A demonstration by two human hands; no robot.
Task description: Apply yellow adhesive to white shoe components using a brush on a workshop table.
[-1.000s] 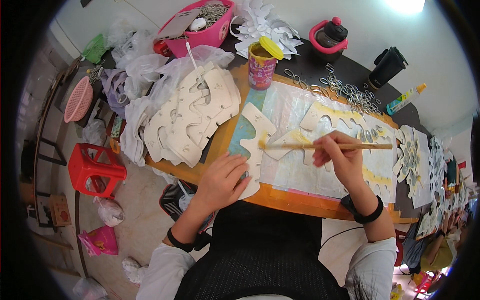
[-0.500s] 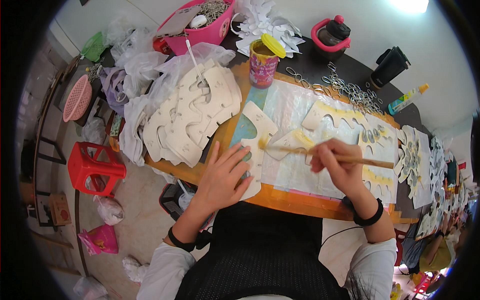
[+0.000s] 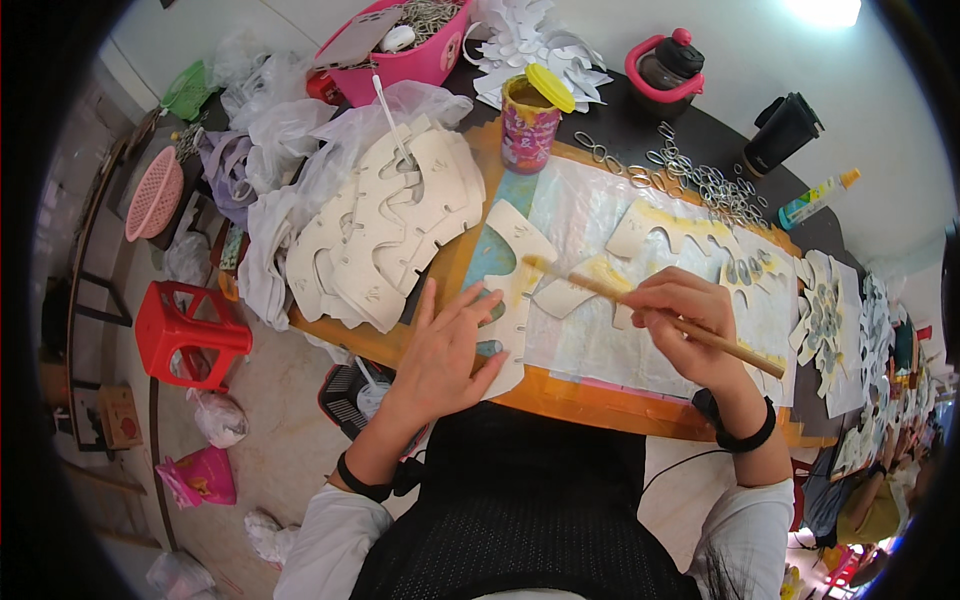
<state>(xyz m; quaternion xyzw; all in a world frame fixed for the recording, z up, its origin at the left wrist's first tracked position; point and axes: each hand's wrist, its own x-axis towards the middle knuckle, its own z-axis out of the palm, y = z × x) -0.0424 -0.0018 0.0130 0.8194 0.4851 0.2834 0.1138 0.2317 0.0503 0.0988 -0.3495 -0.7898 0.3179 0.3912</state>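
Observation:
My left hand [image 3: 448, 352] lies with fingers spread on a cream cutout piece [image 3: 508, 330] with curved notches, pressing it against the table. In my right hand [image 3: 690, 325] is a thin wooden brush [image 3: 590, 284], gripped between thumb and fingers. Its yellowed tip is over the right edge of that piece, where a yellow smear shows; whether it touches cannot be told. Just right of the tip lies a smaller cream piece [image 3: 570, 292] with yellow on it. Farther right a longer cutout [image 3: 660, 228] carries yellow along its scalloped edge.
A pile of cream cutouts [image 3: 385, 225] sits left of my hands. Beyond them stand an open tub [image 3: 530, 130] with yellow contents, scattered metal rings [image 3: 690, 170], a pink basket [image 3: 430, 65], a black tumbler [image 3: 780, 135] and a bottle [image 3: 815, 200]. A red stool [image 3: 190, 335] is on the floor.
The brush tip has moved away from me along the piece's right edge, and the handle's rear end has dropped nearer. My right hand shifted slightly right; my left hand stayed put.

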